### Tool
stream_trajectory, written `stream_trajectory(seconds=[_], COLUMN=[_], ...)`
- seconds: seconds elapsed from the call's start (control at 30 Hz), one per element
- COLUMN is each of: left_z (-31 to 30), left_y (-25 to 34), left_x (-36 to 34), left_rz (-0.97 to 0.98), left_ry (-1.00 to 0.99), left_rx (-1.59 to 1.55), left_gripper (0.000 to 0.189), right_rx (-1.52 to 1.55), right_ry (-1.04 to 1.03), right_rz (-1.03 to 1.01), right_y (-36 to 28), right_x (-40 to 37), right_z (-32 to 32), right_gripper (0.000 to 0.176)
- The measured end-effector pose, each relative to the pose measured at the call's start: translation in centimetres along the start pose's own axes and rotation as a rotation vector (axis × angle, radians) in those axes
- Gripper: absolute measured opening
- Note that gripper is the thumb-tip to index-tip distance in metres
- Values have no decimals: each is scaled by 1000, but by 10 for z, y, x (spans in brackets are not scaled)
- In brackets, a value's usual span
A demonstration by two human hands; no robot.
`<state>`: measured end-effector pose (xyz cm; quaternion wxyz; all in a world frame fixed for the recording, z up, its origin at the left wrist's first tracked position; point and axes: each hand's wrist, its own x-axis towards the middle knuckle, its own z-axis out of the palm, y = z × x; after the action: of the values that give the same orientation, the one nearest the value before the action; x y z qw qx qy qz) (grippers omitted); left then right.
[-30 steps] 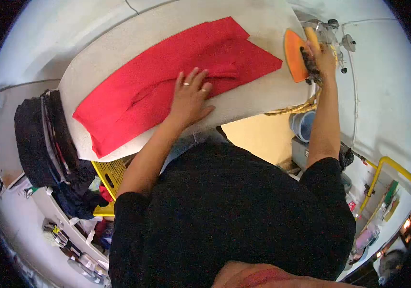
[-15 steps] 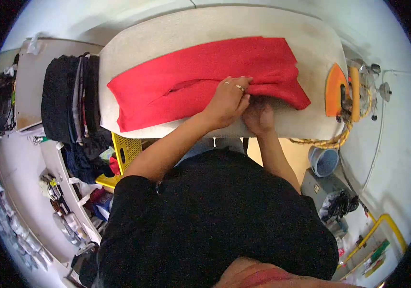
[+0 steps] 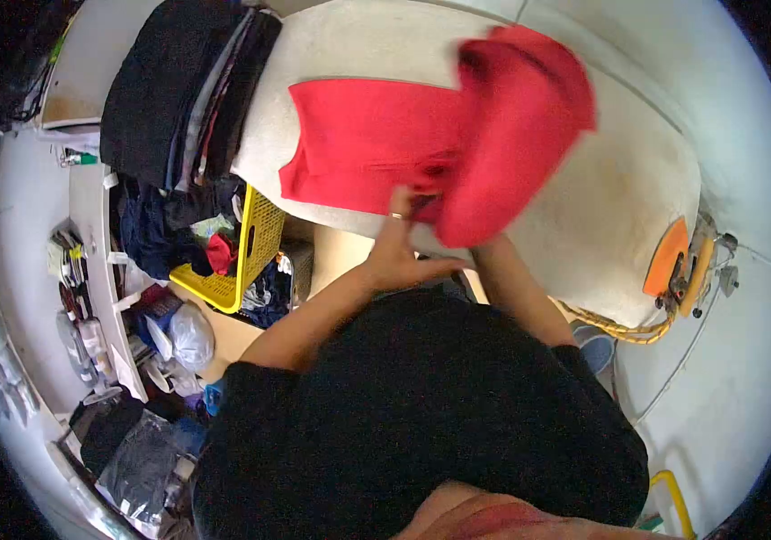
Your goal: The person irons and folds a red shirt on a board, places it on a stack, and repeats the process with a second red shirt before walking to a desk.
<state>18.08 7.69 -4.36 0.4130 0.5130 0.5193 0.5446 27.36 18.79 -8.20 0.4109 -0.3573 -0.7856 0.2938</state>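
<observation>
A red garment (image 3: 367, 126) lies partly flat on the pale padded ironing board (image 3: 358, 40). Its right part is lifted and folded over in a blurred, rounded bulge. My left hand (image 3: 393, 256), with a ring on one finger, is at the garment's near edge, thumb stretched out to the right and fingers upward, apart from the thumb. Under the raised red cloth goes my right hand (image 3: 491, 250); only the part by the wrist shows, and its fingers are hidden by the fabric.
An orange iron (image 3: 667, 256) stands at the board's right end, with a yellow braided cord (image 3: 624, 331). Dark folded clothes (image 3: 174, 85) are stacked at the left end. Below them is a yellow plastic basket (image 3: 259, 238). A bucket (image 3: 594, 347) stands below on the right.
The garment's right part has been raised and turned over toward the left. My right hand has gone under it, and my left hand has come off the cloth's middle toward me. The view has shifted.
</observation>
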Motion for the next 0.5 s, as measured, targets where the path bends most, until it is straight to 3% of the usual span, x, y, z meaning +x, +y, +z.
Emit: stream_trajectory(seconds=[0.03,0.1,0.13,0.17,0.2,0.23,0.33,0.37,0.43,0.5], left_z=[-15,-42,-54,-66,-76,-81,-99,-104,-116,-136], left_y=[-3,-22,-36,-52,-54,-51,-52,-56,-41,-54], left_x=[-10,-35,-41,-43,-39,-43,-60,-71,-73,-87], left_rz=[-66,-455,-457,-481,-499,-501,-476,-487,-548,-419], left_ry=[103,443,446,454,454,446,390,464,584,580], left_rx=[-165,-404,-414,-654,-895,-905,-950,-891,-623,-152], left_gripper=[87,73,73,62,51,51,38,35,31,27], right_rx=[3,-29,-59,-67,-256,-448,-287,-202,-237,-225], right_ry=[-33,-62,-82,-88,-264,-436,-461,-498,-381,-260], right_rz=[-41,-86,-92,-92,-80,-63,-19,-19,-29,67], right_y=[-14,-33,-37,-40,-44,-45,-49,-52,-56,-43], right_x=[9,19,20,17,13,11,10,14,19,7], right_z=[29,82,106,114,120,124,109,95,52,11], right_gripper=[62,63,63,63,63,64,60,58,54,53])
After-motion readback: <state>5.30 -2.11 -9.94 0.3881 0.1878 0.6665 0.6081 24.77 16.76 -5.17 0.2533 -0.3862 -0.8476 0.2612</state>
